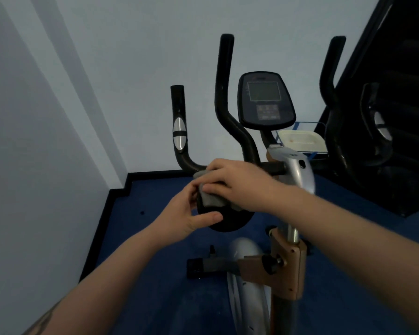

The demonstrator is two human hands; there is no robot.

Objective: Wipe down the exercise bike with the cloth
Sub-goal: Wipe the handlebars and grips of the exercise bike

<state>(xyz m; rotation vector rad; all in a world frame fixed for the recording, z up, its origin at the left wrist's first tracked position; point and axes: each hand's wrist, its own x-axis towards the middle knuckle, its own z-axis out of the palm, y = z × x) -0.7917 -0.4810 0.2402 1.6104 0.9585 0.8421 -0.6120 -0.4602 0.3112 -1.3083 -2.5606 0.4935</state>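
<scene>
Gripping the cloth (209, 198), right hand (237, 183) curled over it at the handlebar (190, 165); left hand (188, 215) pinching its lower edge, thumb out below. Bar's long axis running left–right under the right hand, then bending up toward the left; right hand nearer it. Beyond: bike (292, 262) with console (265, 100) further ahead. Counted: one cloth, one bike, two hands, four upright grips.
</scene>
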